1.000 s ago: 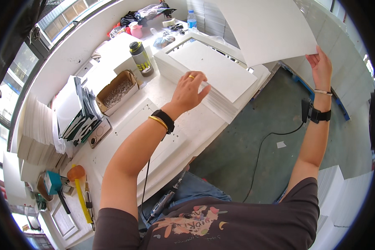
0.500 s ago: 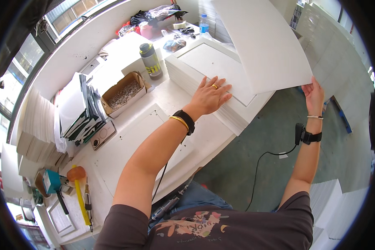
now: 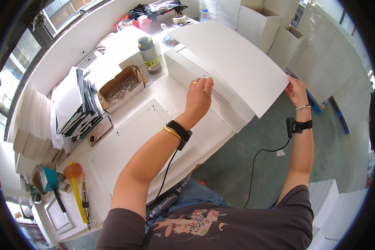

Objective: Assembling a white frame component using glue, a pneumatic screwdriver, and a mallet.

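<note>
white worktop (image 3: 166, 90) runs diag. across the view, w/ things on most of it. next in size, a big white sheet (image 3: 233, 60) is above a stack of white panels (image 3: 229, 107) at the worktop's r. end, covering most of its top; its r. part juts past the stack, over the floor. can't tell how much of it rests on the stack.

a flat white panel (image 3: 131, 133) w/ small holes lies nearer the person, partly behind the l. arm.

l. arm (image 3: 143, 160) angles up & inward, elbow bent, forearm over the worktop. r. arm (image 3: 300, 160) reaches fwd along the r. side, nearly straight, over the floor.

brown carton (image 3: 127, 98) of small bits sits l. of the stack, well apart from the hands. yellow-handled mallet (image 3: 80, 200) w/ orange head lies at the far l., & a grey bottle (image 3: 151, 58) stands just beside the stack.

hands are well apart. r. hand (image 3: 296, 91) pinches the sheet's r. corner, wrist below it. l. hand (image 3: 198, 101) is at the stack's near edge, wrist bent up, fingers loosely curled, tips near the sheet edge; can't tell if they touch it.

black straps on both wrists, gold bangle (image 3: 172, 133) & ring (image 3: 194, 83) on the l.
</note>
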The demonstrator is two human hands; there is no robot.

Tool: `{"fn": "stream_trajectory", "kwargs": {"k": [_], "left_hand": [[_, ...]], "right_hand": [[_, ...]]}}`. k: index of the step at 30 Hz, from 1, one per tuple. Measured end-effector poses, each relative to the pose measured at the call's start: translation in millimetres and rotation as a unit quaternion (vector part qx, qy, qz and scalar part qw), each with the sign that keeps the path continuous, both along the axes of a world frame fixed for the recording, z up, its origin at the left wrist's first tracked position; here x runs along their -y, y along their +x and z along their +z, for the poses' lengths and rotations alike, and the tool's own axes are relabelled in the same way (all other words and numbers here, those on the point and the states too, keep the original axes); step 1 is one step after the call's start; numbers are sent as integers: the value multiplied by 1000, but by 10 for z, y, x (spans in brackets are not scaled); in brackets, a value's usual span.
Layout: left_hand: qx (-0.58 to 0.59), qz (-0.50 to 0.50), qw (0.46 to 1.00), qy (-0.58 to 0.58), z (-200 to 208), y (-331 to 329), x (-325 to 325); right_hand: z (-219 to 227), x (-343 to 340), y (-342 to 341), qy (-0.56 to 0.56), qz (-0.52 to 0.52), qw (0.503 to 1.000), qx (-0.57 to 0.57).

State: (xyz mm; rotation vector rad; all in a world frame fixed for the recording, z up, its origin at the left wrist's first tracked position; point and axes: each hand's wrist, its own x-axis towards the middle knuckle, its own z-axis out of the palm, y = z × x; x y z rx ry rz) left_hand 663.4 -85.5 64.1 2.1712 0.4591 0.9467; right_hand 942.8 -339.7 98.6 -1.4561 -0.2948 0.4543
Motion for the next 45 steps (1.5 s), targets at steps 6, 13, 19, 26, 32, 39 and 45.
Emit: {"fn": "stream_trajectory", "kwargs": {"k": [6, 13, 19, 26, 32, 39, 45], "left_hand": [[-69, -35, 951, -300, 22, -19, 7], [-122, -53, 971, -197, -155, 152, 6], [-122, -45, 967, -219, -49, 133, -100], [-115, -52, 951, -282, -34, 165, -5], [-104, -69, 940, -317, -64, 126, -30], [-204, -64, 910, -355, 495, -837, -255], [-447, -14, 853, -269, 423, -2444, -609]], "right_hand": [[-146, -196, 25, -70, 24, 997, 7], [-312, -187, 86, -226, -7, 957, 183], [-478, -396, 183, -261, -36, 926, 269], [-464, -335, 159, -254, -48, 934, 247], [-439, -303, 110, -242, -46, 944, 220], [309, -304, -1096, -47, -175, 928, 324], [-287, -932, -2844, -77, 291, 936, 185]]}}
